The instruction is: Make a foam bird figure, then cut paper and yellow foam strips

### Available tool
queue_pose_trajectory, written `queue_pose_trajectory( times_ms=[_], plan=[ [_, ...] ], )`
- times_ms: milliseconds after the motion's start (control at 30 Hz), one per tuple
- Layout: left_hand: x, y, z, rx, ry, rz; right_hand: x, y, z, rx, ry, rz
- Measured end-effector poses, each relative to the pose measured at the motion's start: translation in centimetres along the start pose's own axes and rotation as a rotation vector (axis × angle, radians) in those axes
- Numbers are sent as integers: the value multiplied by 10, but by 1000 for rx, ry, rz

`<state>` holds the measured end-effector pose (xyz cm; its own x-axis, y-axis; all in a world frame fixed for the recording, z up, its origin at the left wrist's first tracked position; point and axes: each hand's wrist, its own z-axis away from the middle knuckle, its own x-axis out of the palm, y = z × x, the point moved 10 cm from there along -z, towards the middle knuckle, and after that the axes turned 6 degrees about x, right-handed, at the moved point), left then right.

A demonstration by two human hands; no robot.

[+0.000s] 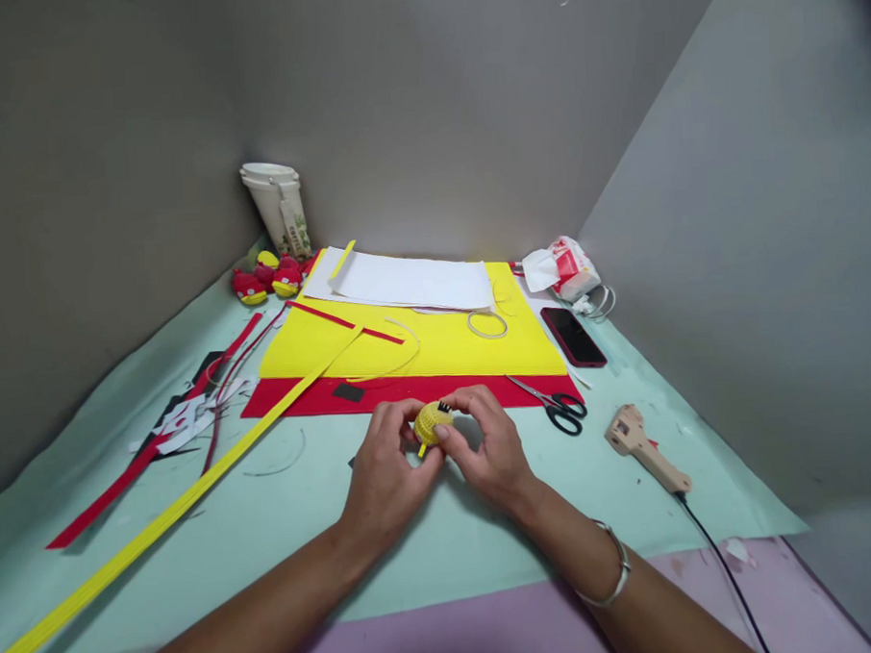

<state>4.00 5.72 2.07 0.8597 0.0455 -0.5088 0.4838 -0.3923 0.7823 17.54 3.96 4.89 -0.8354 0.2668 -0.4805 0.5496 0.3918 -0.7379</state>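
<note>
Both hands hold a small round yellow figure [429,425] with a ribbed, rolled-looking surface, in front of the paper stack. My left hand [391,468] closes its fingers round the figure's left side. On the other side, my right hand [488,449] grips it between thumb and fingers, near a small black toothed piece [445,407] at its top. A short yellow tab pokes out from its underside. The side turned away from me is hidden. A long yellow strip [266,419] runs past my left hand to the near left corner.
Black-handled scissors [554,406], a glue gun [647,447] with cable and a phone [573,337] lie right. Yellow sheets [408,352] over red ones [309,399] lie ahead. Red strips [125,484], red-and-yellow figures [250,286] and paper cups [277,208] are left; a tissue pack [573,267] is back right.
</note>
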Motion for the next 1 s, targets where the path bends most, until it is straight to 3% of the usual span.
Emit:
queue_pose_trajectory(
  times_ms=[267,767,1000],
  plan=[
    [-3,-20,-3,-160,37,123,-7,11,-1,55,49,-37],
    [-4,-15,-2,-89,36,28,7,6,-1,29,-50,32],
    [-2,-11,-3,-97,21,7,5,8,-2,48,-30,11]
  ],
)
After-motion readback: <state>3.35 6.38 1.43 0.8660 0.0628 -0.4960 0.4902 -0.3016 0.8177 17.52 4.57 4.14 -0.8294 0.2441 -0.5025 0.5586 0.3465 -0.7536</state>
